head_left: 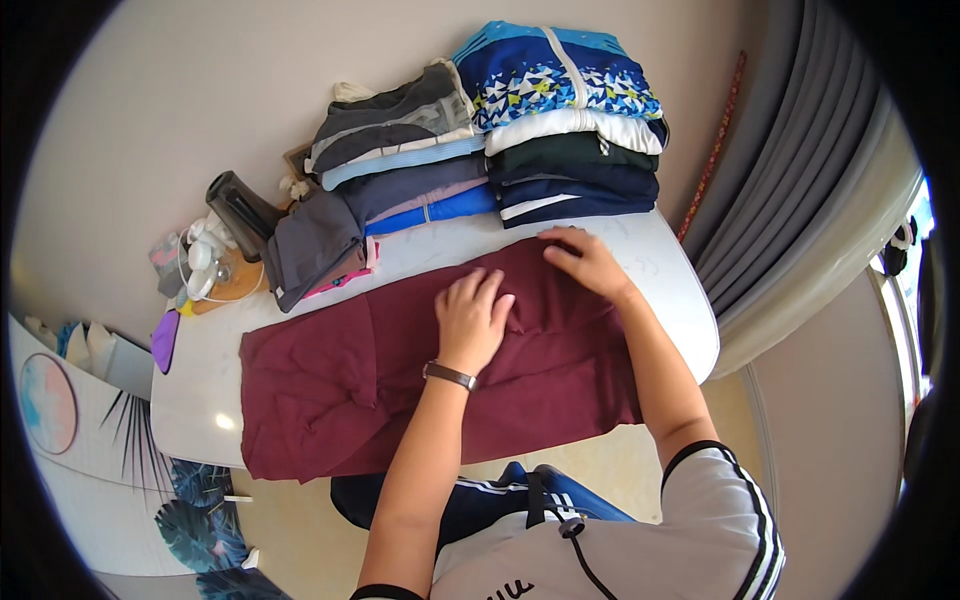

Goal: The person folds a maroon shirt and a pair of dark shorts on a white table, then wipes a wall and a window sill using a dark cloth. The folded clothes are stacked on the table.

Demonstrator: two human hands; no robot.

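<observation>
A maroon garment [320,400] lies spread lengthwise across the white table [190,430], with its near edge hanging over the front. Creases run through its left half and its middle. My left hand [470,318], with a dark-strapped watch [449,376] at the wrist, rests on the middle of the cloth, fingers apart. Over the garment's far right edge is my right hand [588,265], its thumb held away from its bent fingers. Neither hand shows cloth gripped in it.
Behind the garment stand two stacks of folded clothes, one topped by a blue patterned jacket [560,80], the other by a grey garment [400,120]. Folded dark grey trousers [315,245], a dark bottle [240,210] and white headphones [205,255] sit at the left. A grey curtain [790,170] hangs at the right.
</observation>
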